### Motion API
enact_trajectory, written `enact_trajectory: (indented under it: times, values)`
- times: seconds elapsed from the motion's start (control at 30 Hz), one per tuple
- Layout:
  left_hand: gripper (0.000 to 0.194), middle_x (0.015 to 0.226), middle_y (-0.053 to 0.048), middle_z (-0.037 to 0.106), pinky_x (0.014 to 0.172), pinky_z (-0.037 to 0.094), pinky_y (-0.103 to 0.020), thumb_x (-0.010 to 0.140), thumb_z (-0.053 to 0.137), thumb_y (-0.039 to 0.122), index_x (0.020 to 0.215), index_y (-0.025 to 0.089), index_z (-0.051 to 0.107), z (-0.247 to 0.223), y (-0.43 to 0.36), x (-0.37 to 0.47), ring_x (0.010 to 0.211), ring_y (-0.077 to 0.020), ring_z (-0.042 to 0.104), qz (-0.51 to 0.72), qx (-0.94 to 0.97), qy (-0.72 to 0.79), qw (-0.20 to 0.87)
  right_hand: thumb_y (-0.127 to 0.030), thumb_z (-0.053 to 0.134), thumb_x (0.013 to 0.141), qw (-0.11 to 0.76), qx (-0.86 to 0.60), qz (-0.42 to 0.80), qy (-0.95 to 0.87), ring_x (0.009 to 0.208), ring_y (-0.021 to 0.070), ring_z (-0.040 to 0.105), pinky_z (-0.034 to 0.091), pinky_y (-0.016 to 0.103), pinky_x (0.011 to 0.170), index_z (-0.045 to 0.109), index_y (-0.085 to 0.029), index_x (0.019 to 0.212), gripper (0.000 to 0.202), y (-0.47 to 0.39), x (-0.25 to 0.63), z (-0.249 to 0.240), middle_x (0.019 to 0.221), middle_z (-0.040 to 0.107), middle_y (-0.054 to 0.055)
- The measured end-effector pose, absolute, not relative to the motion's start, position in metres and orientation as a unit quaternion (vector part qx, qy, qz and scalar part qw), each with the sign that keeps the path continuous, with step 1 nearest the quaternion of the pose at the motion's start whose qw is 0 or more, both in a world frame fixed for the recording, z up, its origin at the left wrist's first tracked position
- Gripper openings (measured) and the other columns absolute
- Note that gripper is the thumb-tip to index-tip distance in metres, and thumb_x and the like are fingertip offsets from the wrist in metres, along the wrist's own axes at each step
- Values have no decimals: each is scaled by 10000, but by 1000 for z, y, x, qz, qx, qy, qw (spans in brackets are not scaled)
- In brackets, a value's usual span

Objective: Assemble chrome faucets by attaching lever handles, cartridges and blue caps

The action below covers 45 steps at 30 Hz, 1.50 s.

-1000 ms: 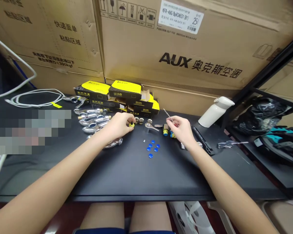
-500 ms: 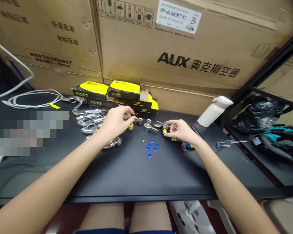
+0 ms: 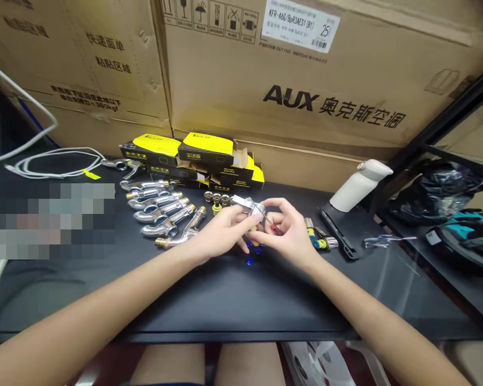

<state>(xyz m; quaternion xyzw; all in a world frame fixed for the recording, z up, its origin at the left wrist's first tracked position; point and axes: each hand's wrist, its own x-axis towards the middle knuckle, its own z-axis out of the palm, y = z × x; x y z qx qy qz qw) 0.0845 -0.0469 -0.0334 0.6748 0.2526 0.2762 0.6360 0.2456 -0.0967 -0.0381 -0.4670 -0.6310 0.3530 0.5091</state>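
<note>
My left hand [image 3: 225, 228] is closed on a shiny silver faucet handle [image 3: 241, 201], with a bit of yellow showing under the fingers. My right hand [image 3: 287, 233] grips a thin screwdriver [image 3: 276, 229] with a red handle, its shaft lying across the front of the faucet handle. Both hands meet over the middle of the table, fingers nearly touching. Below them lie several blue round caps [image 3: 249, 261], partly covered by the hands. Behind my left hand stand several brass-and-chrome nuts [image 3: 225, 199] and a yellow fitting [image 3: 216, 209].
Chrome angled pipe fittings [image 3: 161, 217] lie in a row at left, before stacked yellow-black boxes [image 3: 207, 147]. On the right are yellow-blue valve parts [image 3: 322, 244], a black cutter knife [image 3: 338, 236] and a white bottle [image 3: 360, 186]. Large cartons stand behind.
Both hands have come together at the middle. My left hand has left the nuts and now holds the silver handle; my right hand has moved left, away from the valve parts, with the screwdriver.
</note>
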Motion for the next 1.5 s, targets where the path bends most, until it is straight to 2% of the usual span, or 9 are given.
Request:
enact_trajectory:
  times: [0.17, 0.3, 0.47, 0.63, 0.87, 1.07, 1.23, 1.4, 1.5]
  values:
    - [362, 1092, -92, 632, 643, 560, -261, 837, 633, 329, 1145, 179, 517, -21, -41, 71, 875, -178, 650, 282, 706, 227, 609, -387, 539, 913, 566, -451, 375, -579, 429, 57, 318, 247, 176, 390, 525, -215, 1157, 299, -106, 252, -30, 565, 455, -71]
    - [236, 1117, -66, 630, 851, 518, -300, 834, 642, 258, 1053, 186, 592, -20, -39, 51, 1018, -184, 611, 264, 780, 190, 535, -273, 526, 934, 524, -472, 328, -628, 426, 53, 398, 325, 184, 389, 622, -208, 1103, 205, -116, 266, -41, 657, 581, -17]
    - [245, 1086, -36, 652, 758, 503, -232, 841, 645, 276, 1076, 218, 611, -19, -45, 38, 940, -154, 625, 253, 810, 207, 487, -103, 542, 899, 462, -424, 294, -721, 454, 57, 516, 443, 185, 430, 657, -275, 1117, 301, -136, 272, -47, 757, 660, -3]
    - [201, 1008, -15, 668, 676, 487, -191, 838, 651, 264, 1033, 221, 634, -17, -49, 41, 858, -129, 625, 259, 813, 218, 474, -47, 545, 878, 421, -424, 288, -748, 521, 80, 576, 476, 201, 481, 643, -292, 1154, 381, -146, 272, -37, 770, 678, -2]
    - [207, 985, -7, 687, 706, 509, -214, 817, 668, 207, 1022, 225, 641, -17, -49, 39, 857, -144, 650, 271, 798, 226, 488, -76, 567, 879, 426, -463, 264, -731, 561, 113, 587, 455, 225, 492, 655, -349, 1122, 375, -148, 276, -37, 692, 642, -16]
    - [298, 1015, -12, 681, 742, 533, -225, 798, 645, 108, 1067, 238, 650, -20, -47, 38, 874, -146, 649, 281, 797, 215, 489, -144, 579, 887, 416, -482, 275, -721, 531, 127, 583, 443, 236, 467, 697, -285, 1081, 267, -147, 276, -34, 665, 637, 16]
    - [269, 1004, -39, 680, 735, 534, -241, 783, 668, 155, 1034, 243, 710, -17, -45, 38, 918, -179, 632, 297, 816, 220, 444, -256, 608, 889, 393, -517, 397, -649, 524, 96, 554, 414, 190, 464, 716, -230, 984, 146, -144, 278, -29, 616, 617, 11]
    - [273, 952, -30, 681, 747, 513, -250, 801, 642, 146, 1018, 285, 733, -19, -46, 38, 847, -161, 632, 310, 857, 189, 367, -409, 543, 923, 283, -477, 645, -526, 361, 30, 247, 188, 173, 358, 676, -156, 1029, 305, -135, 281, -32, 462, 446, -60]
    - [247, 934, -38, 683, 742, 500, -253, 801, 678, 220, 1037, 276, 726, -21, -45, 37, 812, -162, 629, 301, 870, 175, 349, -418, 543, 919, 280, -451, 682, -503, 367, 35, 206, 166, 179, 369, 684, -131, 986, 327, -134, 282, -37, 424, 322, -89]
